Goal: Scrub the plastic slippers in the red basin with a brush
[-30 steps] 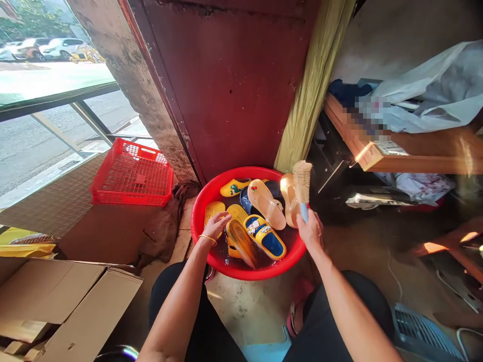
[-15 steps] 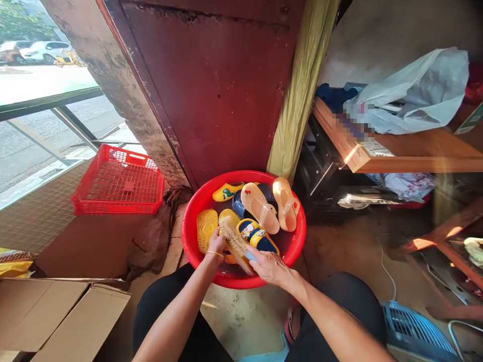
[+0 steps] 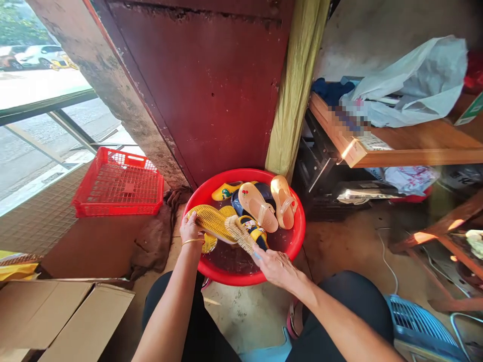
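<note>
My left hand (image 3: 190,227) grips the end of a yellow slipper (image 3: 211,219), its textured face turned up over the left side of the red basin (image 3: 249,279). In my right hand (image 3: 275,264) is the blue handle of a scrubbing brush (image 3: 240,234); its pale bristles are at the slipper's right end, and I cannot tell if they touch. Beyond lie two beige sandals (image 3: 258,203), a navy and yellow slipper (image 3: 257,232) and a yellow shoe with a green figure (image 3: 226,191). Another yellow sole (image 3: 209,243) shows beneath the held slipper. Dark water stands in the basin.
A red plastic crate (image 3: 121,183) sits at left, above an open cardboard box (image 3: 56,311). Behind the basin rise a dark red door (image 3: 204,95) and a yellow-green curtain (image 3: 298,85). To the right are a wooden table (image 3: 422,151) and a blue fan (image 3: 418,322).
My left hand has moved left and up, bringing the yellow slipper lengthwise above the basin. The brush has shifted slightly right, still in my right hand. The view has turned slightly.
</note>
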Demonstrator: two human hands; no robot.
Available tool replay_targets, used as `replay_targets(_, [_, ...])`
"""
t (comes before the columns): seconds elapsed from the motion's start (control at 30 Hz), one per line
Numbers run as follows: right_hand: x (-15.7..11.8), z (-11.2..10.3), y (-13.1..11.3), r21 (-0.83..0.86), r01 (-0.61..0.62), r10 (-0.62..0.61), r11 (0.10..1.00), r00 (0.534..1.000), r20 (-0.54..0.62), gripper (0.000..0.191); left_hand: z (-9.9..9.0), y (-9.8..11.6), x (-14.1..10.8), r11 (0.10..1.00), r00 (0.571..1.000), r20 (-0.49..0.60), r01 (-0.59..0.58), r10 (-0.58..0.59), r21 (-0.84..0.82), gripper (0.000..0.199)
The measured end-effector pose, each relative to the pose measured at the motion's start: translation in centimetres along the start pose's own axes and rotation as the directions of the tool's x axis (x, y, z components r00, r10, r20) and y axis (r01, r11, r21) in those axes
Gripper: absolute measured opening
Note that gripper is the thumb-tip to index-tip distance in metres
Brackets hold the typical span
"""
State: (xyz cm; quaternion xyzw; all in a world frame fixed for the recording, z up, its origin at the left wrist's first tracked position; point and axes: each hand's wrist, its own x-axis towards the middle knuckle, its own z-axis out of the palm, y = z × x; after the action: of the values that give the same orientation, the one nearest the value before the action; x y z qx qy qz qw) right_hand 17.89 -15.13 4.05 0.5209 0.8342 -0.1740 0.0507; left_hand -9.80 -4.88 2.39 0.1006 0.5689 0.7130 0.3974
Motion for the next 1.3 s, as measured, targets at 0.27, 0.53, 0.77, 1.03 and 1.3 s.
replay_targets(0.27, [3.8, -0.1, -2.0, -0.089, 0.033, -0.043, 0.996, 0.992, -0.116, 0.06, 1.4, -3.0, -1.9, 0.997, 0.995, 0.093, -0.018, 0.025, -0.075, 0.035])
replay_targets(0.53, [3.2, -0.5, -0.3, -0.047, 0.014, -0.016, 0.999, 0.999, -0.051, 0.058, 1.2, -2.6, -0.8, 0.992, 0.979, 0.161, -0.117, 0.124, -0.05, 0.038])
replay_targets(0.77, [1.3, -0.1, 2.4, 0.044, -0.037, 0.04, 0.998, 0.996, -0.081, 0.057, 0.2, -0.3, -0.4, 0.987, 0.961, 0.227, 0.147, -0.157, 0.058, 0.036])
replay_targets(1.03, [0.6, -0.8, 0.7, 0.029, 0.108, -0.101, 0.994, 0.976, -0.196, 0.06, -0.9, 0.2, -0.7, 0.966, 0.84, 0.532, -0.035, -0.11, 0.255, 0.059])
replay_targets(1.3, [-0.7, -1.6, 1.7, -0.097, 0.172, -0.17, 0.98, 0.985, 0.032, 0.052, -0.3, -3.0, 1.7, 0.845, 0.933, 0.331, -0.285, 0.138, 0.453, 0.031])
